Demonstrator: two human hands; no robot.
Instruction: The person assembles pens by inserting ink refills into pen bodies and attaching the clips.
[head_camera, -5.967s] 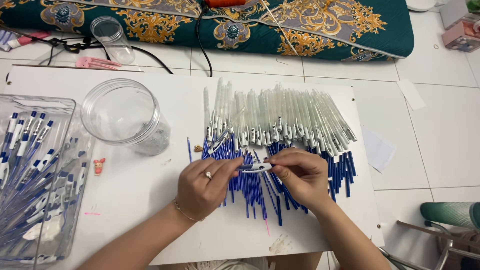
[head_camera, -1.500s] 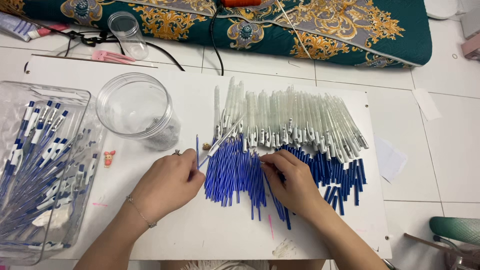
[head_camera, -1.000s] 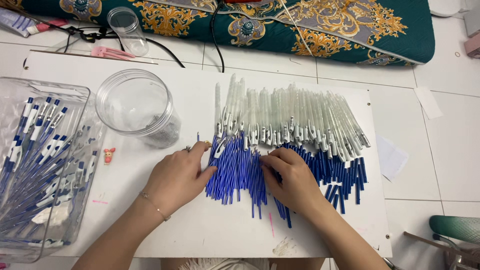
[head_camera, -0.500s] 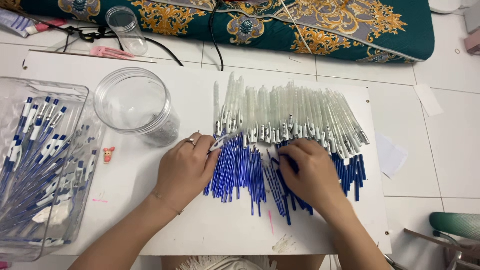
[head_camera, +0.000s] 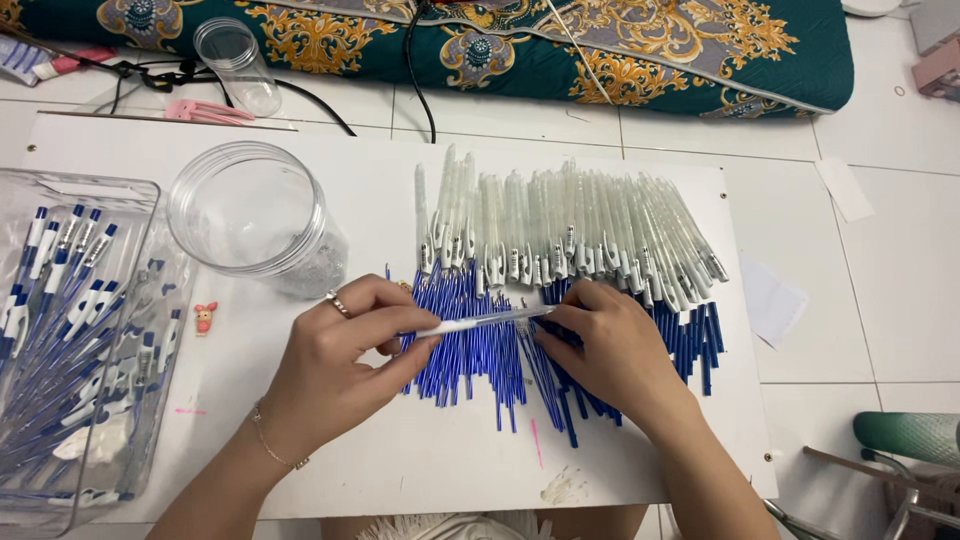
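Observation:
My left hand and my right hand hold one clear pen barrel between them, lying crosswise above the pile. The left fingers pinch its left end, the right fingertips its right end. Under both hands lies a heap of blue ink refills on a white board. A row of several clear pen barrels lies just beyond the refills.
A clear round jar stands left of the pens. At the far left sits a clear tray of assembled blue-and-white pens. A small pink figure, a patterned green cushion, a small clear container and cables lie around.
Both hands were resting down on the refills and barrels; now they have come together, lifting one clear barrel between them above the pile.

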